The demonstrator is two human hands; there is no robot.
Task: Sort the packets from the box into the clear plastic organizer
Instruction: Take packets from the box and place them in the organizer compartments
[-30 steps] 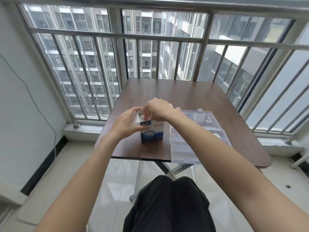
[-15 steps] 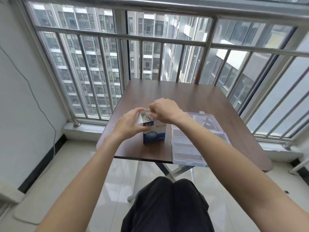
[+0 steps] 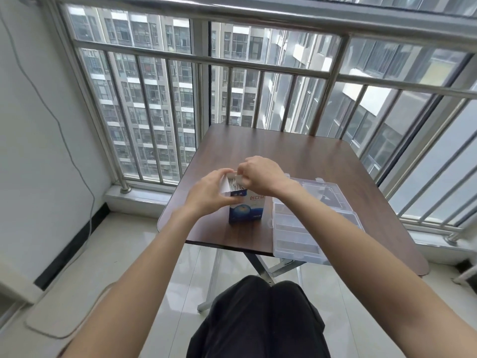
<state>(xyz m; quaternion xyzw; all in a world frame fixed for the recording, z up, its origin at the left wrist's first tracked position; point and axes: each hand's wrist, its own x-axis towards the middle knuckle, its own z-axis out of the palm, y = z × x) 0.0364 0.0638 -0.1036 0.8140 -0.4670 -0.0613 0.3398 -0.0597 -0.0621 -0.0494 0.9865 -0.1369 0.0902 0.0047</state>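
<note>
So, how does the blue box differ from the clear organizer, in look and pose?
The blue box is opaque printed card; the clear organizer is see-through plastic. The box stands upright, the organizer lies flat and open, its near end past the table edge. The left hand holds the box and the right hand pinches at its top; neither touches the organizer. Both rest on the table.

both our forearms reached forward from the lower corners and met near the middle. our left hand point(image 3: 210, 191) sat palm inward, its fingers curled and the thumb spread toward us, gripping. our right hand point(image 3: 260, 174) arched just beside it, knuckles up, wrist bent, fingers curled down and pinching at their tips. the two hands were almost touching. our dark-clad knees showed below.
</note>
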